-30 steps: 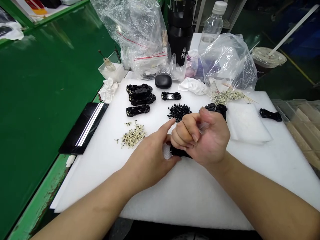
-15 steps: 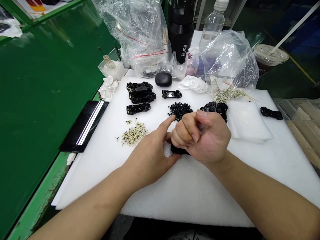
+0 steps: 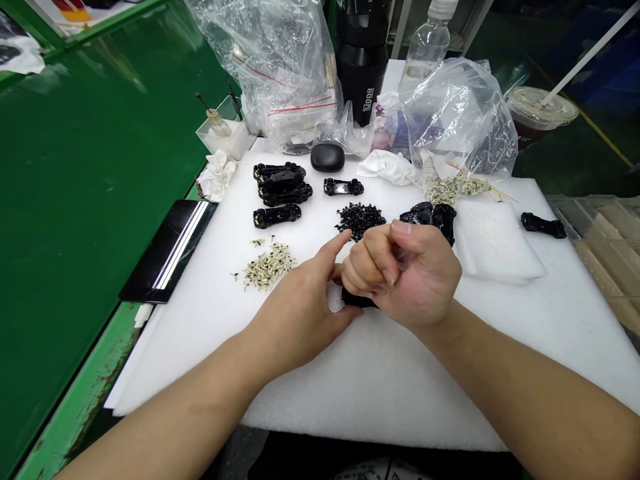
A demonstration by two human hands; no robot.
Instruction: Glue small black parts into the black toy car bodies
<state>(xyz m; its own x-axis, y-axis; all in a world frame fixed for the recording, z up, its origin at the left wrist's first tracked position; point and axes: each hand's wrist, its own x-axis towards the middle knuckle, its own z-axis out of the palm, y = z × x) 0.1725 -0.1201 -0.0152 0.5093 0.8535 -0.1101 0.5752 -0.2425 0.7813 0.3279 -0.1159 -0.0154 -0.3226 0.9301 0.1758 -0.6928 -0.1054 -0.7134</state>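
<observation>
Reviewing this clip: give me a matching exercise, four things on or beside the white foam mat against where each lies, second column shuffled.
Things:
1. phone
2. pile of pale pins
3. heap of small black bits
4. lone black part

Places:
A. just beyond the curled right hand
B. far right of the foam mat
C. off the mat's left edge, on the green bench
D. left of the left hand's raised finger

Pairs: 1-C, 2-D, 3-A, 4-B
</observation>
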